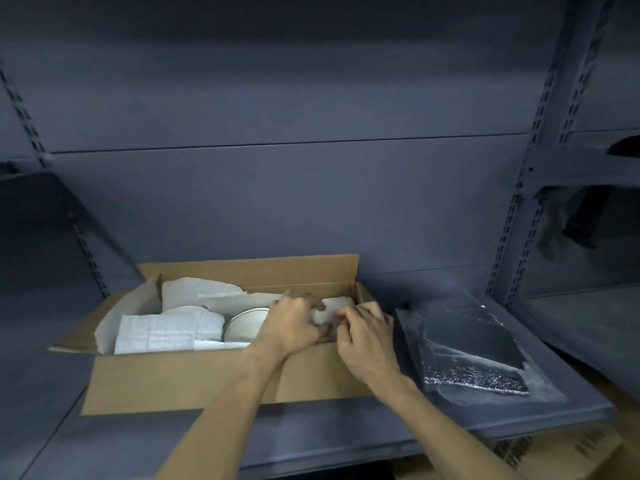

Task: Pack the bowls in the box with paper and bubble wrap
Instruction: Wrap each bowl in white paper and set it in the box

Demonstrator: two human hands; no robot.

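In the cardboard box [221, 372] on the shelf [346, 420], two bowls [244, 322] lie among paper, the left hand [294, 323] and right hand [367, 336] both curled on a white wad [332, 308], while bubble wrap [474, 348] waits just beside: packing looks partly done

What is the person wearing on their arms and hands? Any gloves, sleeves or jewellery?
Nothing that shows. The left hand and right hand are bare, with no gloves, and no rings, watch or bracelet can be seen. Both forearms are uncovered up to the bottom edge of the picture, so no sleeve comes into view.
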